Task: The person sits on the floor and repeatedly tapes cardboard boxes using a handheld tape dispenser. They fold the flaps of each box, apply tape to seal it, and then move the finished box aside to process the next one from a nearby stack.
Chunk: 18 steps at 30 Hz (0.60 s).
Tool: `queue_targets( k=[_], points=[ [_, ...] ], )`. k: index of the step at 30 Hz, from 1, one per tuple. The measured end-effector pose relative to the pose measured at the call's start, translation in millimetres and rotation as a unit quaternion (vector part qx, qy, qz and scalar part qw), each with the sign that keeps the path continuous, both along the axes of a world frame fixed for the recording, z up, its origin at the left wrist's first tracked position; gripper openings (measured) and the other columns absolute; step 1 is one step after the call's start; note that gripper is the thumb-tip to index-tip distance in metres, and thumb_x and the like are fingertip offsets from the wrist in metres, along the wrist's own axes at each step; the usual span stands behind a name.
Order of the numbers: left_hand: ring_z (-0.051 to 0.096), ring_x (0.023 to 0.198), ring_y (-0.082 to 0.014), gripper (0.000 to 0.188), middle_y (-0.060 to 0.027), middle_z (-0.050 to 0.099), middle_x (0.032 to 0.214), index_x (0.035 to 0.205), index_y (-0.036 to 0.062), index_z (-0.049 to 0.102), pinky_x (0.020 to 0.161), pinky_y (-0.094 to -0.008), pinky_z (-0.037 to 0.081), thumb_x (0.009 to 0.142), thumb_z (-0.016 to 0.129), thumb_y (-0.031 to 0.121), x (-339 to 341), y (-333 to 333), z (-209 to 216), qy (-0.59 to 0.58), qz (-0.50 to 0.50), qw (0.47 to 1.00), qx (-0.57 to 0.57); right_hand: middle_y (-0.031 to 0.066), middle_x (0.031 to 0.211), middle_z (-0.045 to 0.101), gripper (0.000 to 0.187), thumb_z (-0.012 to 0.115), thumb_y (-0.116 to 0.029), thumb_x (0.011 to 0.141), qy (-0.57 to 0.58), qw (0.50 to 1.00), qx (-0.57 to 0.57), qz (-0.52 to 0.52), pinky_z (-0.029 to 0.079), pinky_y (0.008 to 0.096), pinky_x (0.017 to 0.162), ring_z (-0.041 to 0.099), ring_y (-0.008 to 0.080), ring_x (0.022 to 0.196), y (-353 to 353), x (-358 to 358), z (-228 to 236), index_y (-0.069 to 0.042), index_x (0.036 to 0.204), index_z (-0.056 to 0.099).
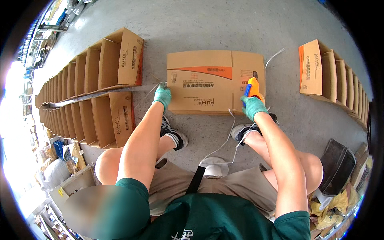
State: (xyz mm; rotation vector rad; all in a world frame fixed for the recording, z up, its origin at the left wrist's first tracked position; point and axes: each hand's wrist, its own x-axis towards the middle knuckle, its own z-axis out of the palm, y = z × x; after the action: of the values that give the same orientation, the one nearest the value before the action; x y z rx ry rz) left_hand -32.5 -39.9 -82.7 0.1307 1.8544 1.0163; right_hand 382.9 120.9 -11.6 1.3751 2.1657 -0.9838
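Note:
In front of me on the floor lies a brown cardboard carton [204,86] with an orange band and dark print; it looks like a flat stack or a closed box. My left hand [162,96], in a green glove, is closed at its left edge, fingertips partly hidden. A thin pale strap runs beside that hand. My right hand [253,107], gloved too, grips a yellow-orange and blue hand tool [253,89] over the carton's right end; its exact kind is unclear. White strap [221,149] trails from the carton's near edge toward a white round object [215,167] between my feet.
Two long rows of upright open cartons [93,68] stand on the left, one behind the other. Another carton row [328,76] curves down the right side. A dark bin [334,167] sits at lower right near crumpled yellowish packing material [338,200]. My shoes flank the carton's near side.

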Motion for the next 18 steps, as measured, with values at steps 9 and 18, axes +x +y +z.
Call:
queue_targets(
  k=[9,18],
  points=[
    [0.061,0.104,-0.0239,0.049,-0.0128,0.063,0.121,0.142,0.0071,0.047,0.093,-0.0351,0.047,0.095,0.058,0.011,18,13,24,0.12,-0.119,0.984,-0.046,0.0199,0.116,0.068,0.047,0.069,-0.017,0.086,-0.053,0.995,0.023,0.081,0.052,0.0463,0.093,0.066,0.0364,0.107,1,-2,8,-0.013,0.131,0.058],
    [0.058,0.087,-0.0218,0.028,-0.01,0.065,0.103,0.111,-0.0001,0.059,0.079,-0.0368,0.049,0.084,0.065,0.004,-9,31,85,0.147,-0.055,0.987,0.032,0.0224,0.118,0.066,0.037,0.062,-0.03,0.09,-0.024,0.996,0.071,-0.056,0.049,0.0462,0.097,0.063,0.0382,0.11,3,8,-1,-0.016,0.125,0.061]
  ],
)
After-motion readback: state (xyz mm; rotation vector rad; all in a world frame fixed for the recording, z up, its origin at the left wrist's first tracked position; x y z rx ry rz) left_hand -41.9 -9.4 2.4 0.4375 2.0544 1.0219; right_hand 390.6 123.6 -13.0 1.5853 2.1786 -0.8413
